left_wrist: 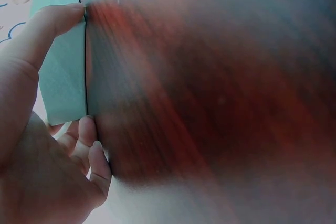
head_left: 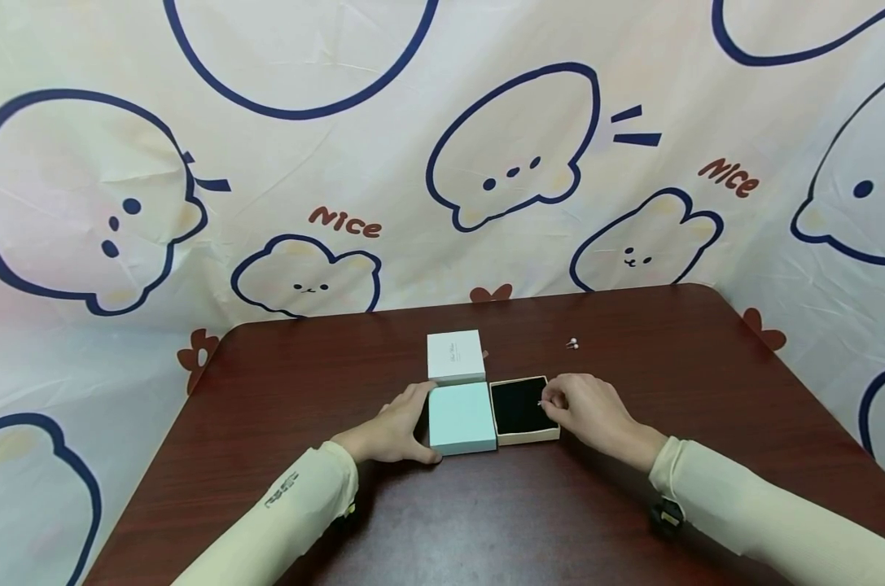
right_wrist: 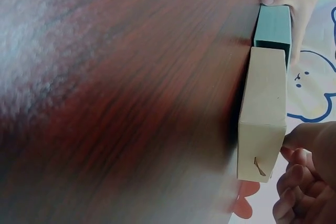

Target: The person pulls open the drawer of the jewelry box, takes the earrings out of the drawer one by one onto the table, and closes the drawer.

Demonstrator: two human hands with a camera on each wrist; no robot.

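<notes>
On the table, my left hand grips a mint-green box, its thumb along the near side and the other fingers round the left and far sides. Right beside it stands an open cream box with a black lining. Over the right part of this lining, my right hand pinches a tiny pale piece between thumb and forefinger; its kind is too small to tell. The right wrist view shows the cream box from its side, with a slit and short ribbon-like tab on one end. Its inside is hidden there.
A white box with fine print on top stands just behind the mint-green one. Farther back on the right lie small white-headed studs, like earrings. The dark red wooden table meets a patterned cloth at the back.
</notes>
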